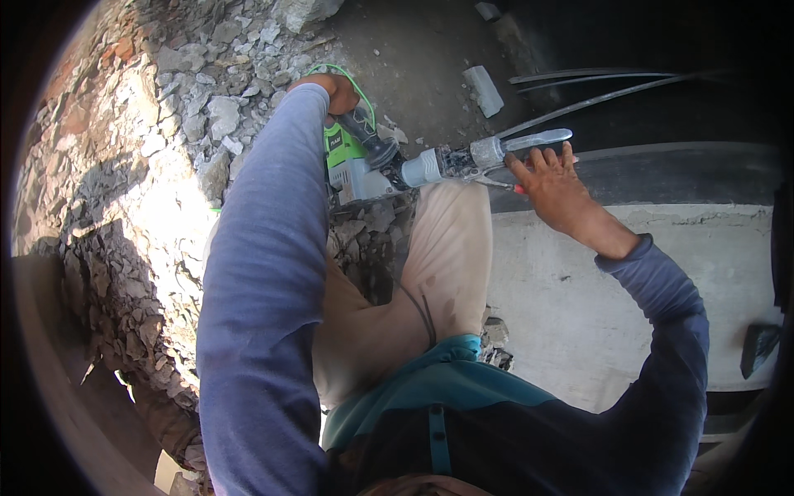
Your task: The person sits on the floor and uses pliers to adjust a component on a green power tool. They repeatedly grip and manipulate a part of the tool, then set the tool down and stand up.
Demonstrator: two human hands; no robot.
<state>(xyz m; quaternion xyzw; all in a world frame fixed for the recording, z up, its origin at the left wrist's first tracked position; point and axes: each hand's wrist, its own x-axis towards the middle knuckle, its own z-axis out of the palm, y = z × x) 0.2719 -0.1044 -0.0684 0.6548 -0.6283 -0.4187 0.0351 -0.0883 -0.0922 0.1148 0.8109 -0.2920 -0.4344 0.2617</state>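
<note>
A green and grey power hammer (347, 157) lies across in front of my knees, its dusty barrel (442, 165) pointing right. My left hand (335, 93) is closed around the black handle (374, 142) on its far side. From the barrel's right end sticks out a pale, blunt-ended chisel bit (538, 140). My right hand (552, 180) is at this bit, fingers spread and fingertips at its near edge. Pliers (499, 183) with a red-tipped handle lie against the front of the barrel, beside my right thumb; part of them is hidden by the hand.
Broken concrete rubble (223, 116) covers the ground on the left. A pale concrete ledge (571, 298) runs along the right. Metal rods (595, 103) lie beyond my right hand, near a loose chunk (484, 91). A green cord (357, 83) loops behind my left hand.
</note>
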